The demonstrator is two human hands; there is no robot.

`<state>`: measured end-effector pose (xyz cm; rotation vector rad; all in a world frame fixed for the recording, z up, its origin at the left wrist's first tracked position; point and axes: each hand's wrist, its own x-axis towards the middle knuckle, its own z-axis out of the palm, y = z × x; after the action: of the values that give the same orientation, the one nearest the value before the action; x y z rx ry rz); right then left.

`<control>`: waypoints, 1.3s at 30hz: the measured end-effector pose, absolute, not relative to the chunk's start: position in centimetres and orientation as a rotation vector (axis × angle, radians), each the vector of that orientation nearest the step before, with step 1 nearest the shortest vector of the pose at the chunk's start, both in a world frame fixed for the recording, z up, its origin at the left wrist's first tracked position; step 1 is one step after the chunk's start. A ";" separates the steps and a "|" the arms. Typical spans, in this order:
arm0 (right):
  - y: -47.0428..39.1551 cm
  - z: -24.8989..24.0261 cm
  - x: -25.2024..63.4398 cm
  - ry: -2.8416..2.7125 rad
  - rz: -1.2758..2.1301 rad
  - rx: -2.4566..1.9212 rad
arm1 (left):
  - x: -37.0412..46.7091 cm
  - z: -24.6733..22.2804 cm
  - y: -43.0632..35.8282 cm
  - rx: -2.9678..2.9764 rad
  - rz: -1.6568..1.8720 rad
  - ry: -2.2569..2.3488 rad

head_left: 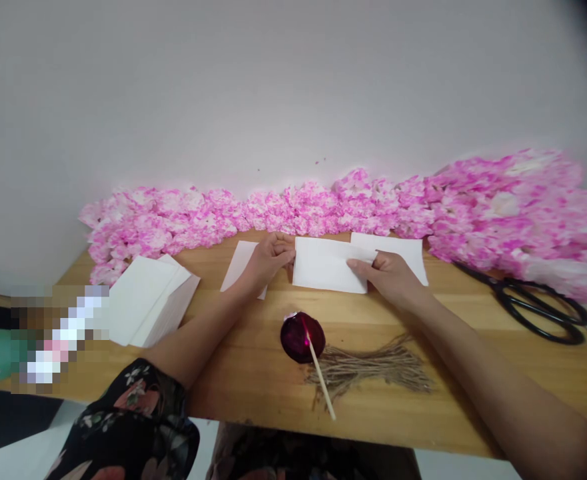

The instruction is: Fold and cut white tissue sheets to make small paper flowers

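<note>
My right hand (pixel 384 272) pinches the right end of a white sheet of paper (pixel 323 267), thumb on top. At the sheet's left edge, my left hand (pixel 274 257) has its fingers curled together; whether they grip the paper is partly hidden. Another white sheet (pixel 398 250) lies behind my right hand, and a narrower white piece (pixel 238 263) is under my left wrist. Nearer to me sits a small round dish of dark magenta liquid (pixel 296 340), a wooden stick (pixel 322 380) resting in it. A bundle of thin brown twigs (pixel 373 367) lies to its right.
Pink and white paper-like flowers (pixel 313 207) line the table's back edge along the wall, heaped higher at right. Black-handled scissors (pixel 538 307) lie at right. A stack of white paper (pixel 148 300) stands at left, near a blurred-out patch.
</note>
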<state>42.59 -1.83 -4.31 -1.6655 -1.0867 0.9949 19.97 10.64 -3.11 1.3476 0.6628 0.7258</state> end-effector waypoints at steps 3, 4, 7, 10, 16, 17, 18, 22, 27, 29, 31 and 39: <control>-1.9 -4.3 42.6 -1.099 1.005 -1.649 | 20.0 -3.0 10.6 1.353 0.710 0.669; -1.9 -4.3 42.6 -1.105 1.003 -1.653 | 20.0 -3.0 10.6 1.355 0.708 0.671; -1.9 -4.2 42.6 -1.109 0.983 -1.678 | 20.0 -3.1 10.6 1.354 0.702 0.687; -1.9 -4.0 42.5 -1.105 0.976 -1.669 | 20.0 -3.2 10.7 1.352 0.692 0.716; -1.8 -4.1 42.5 -1.086 0.980 -1.661 | 20.1 -3.1 10.6 1.333 0.706 0.652; -1.8 -4.1 42.5 -1.086 0.981 -1.664 | 20.1 -3.1 10.5 1.328 0.713 0.658; -1.8 -4.1 42.5 -1.085 0.982 -1.666 | 20.1 -3.1 10.5 1.323 0.721 0.664; -1.9 -4.1 42.5 -1.076 0.995 -1.650 | 20.1 -3.1 10.4 1.293 0.741 0.670; -1.9 -4.0 42.4 -1.057 1.009 -1.632 | 20.1 -3.2 10.2 1.263 0.747 0.656; -1.9 -4.0 42.4 -1.053 1.013 -1.624 | 20.2 -3.2 10.2 1.273 0.760 0.677; -1.9 -4.0 42.4 -1.052 1.017 -1.616 | 20.2 -3.2 10.2 1.286 0.776 0.694; -1.8 -4.1 42.4 -1.053 1.007 -1.631 | 20.2 -3.3 10.4 1.337 0.761 0.779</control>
<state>42.41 -1.80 -4.14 -1.6310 -1.0532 1.0069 20.24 10.37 -3.35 1.3372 0.7787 0.7606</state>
